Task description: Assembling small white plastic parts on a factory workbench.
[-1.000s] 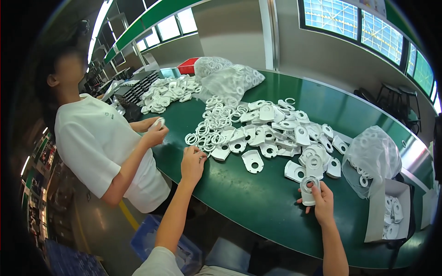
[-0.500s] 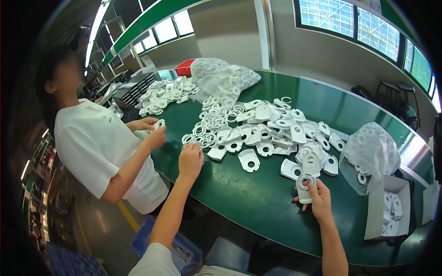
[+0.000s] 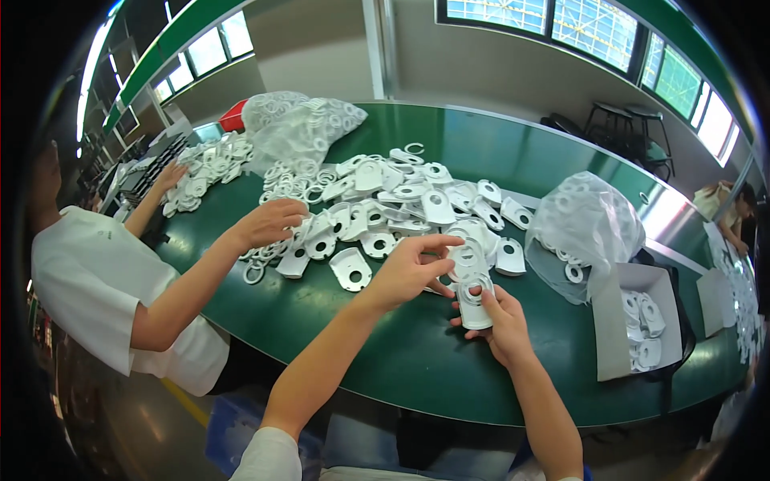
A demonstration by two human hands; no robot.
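A glossy green tabletop (image 3: 513, 152) carries a spread of white plastic plates and rings (image 3: 385, 200) across its middle, a second heap (image 3: 200, 164) and a clear bag of rings (image 3: 301, 128) toward its far left corner, another clear bag (image 3: 585, 228) beside an open cardboard box (image 3: 618, 329) at its right edge.

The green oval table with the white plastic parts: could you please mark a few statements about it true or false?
1. The right hand holds a white plastic plate with a round hole. True.
2. The left hand rests flat on bare table. False: it reaches with its fingers to the held plate.
3. A clear plastic bag of white rings sits beside an open cardboard box at the right. True.
4. The green oval table holds only one neat stack. False: the loose white plastic parts lie scattered in a heap.
5. A co-worker's hand reaches into the parts. True.
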